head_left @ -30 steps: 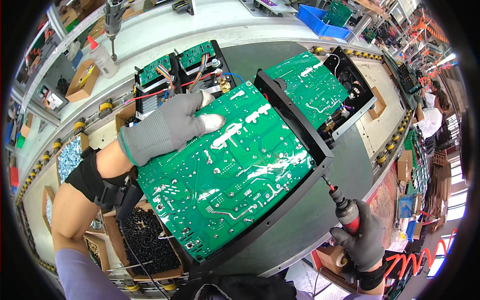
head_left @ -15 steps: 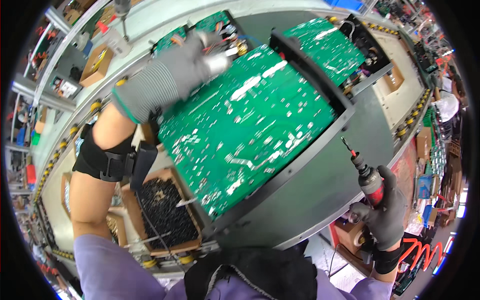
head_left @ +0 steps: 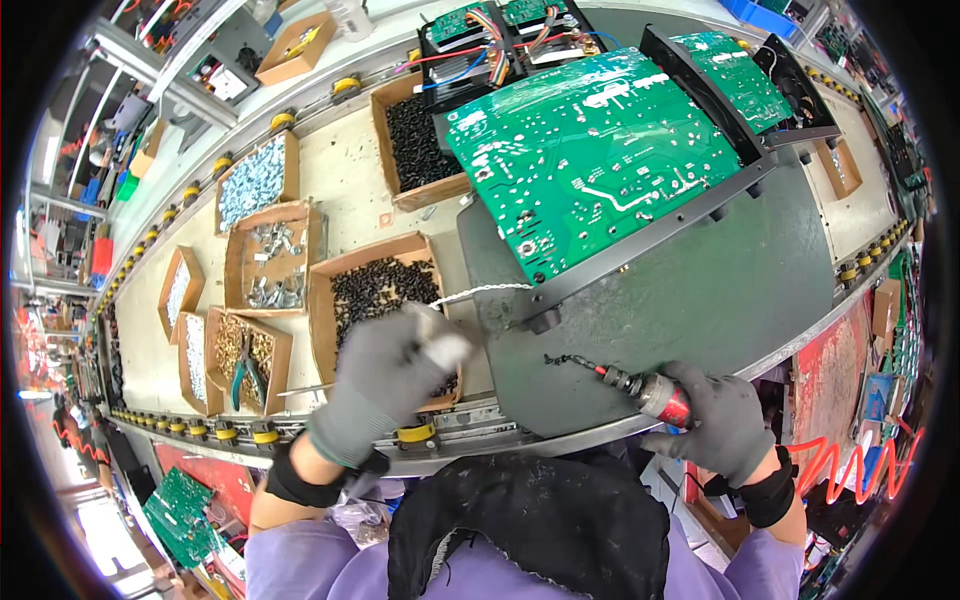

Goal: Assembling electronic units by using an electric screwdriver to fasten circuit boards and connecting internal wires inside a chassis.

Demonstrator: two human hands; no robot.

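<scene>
My right hand [head_left: 725, 415], in a grey glove, grips a red and grey power screwdriver [head_left: 665, 398] above the near edge of the dark work board. Its bit points left, and a small dark piece, perhaps a screw, shows at the tip. Over the near part of a cardboard box of small black screws [head_left: 385, 285] is my gloved left hand [head_left: 385, 375]. White covers its fingertips, which motion blurs, so I cannot tell if anything is between them. Ahead lies a large green circuit board [head_left: 600, 160] in a black metal frame [head_left: 650, 235], a twisted white wire [head_left: 485, 290] trailing from its near corner.
More cardboard boxes sit at left, holding black parts [head_left: 420, 145], pale blue parts [head_left: 255, 185], metal clips [head_left: 270, 265] and brass-coloured pieces with pliers [head_left: 245, 375]. Another green board [head_left: 735, 80] stands far right. A red coiled hose [head_left: 835, 470] hangs beside my right wrist.
My left hand has come from above the circuit board down to the screw box. My right hand has shifted left, turning the screwdriver's bit leftward. The head view has swung left.
</scene>
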